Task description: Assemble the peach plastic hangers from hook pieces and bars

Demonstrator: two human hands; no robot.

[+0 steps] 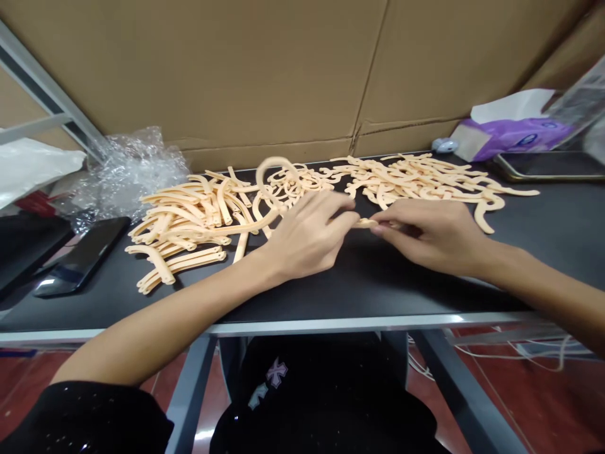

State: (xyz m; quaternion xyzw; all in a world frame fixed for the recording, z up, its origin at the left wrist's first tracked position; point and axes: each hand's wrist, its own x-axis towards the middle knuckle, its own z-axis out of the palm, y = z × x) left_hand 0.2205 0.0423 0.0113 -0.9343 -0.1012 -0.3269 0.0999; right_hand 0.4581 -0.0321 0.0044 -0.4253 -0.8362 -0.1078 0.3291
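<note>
1 cream strip (366, 223) over tabletop (359, 296): right hand (437, 233) pinching its end, left hand (309, 234) closed on it, fingertips hidden. Tubes (186, 203) heaped left, curved pieces (407, 180) right; likely midway, many tubes seemingly unworked.

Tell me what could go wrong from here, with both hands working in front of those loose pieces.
The pale piece shows only a short stretch between the left hand and right hand, so a light pinch might slip.
The left forearm lies close to the loose tubes and could nudge some.
The big loop rises behind the left hand and might snag neighbouring pieces if pulled.
</note>
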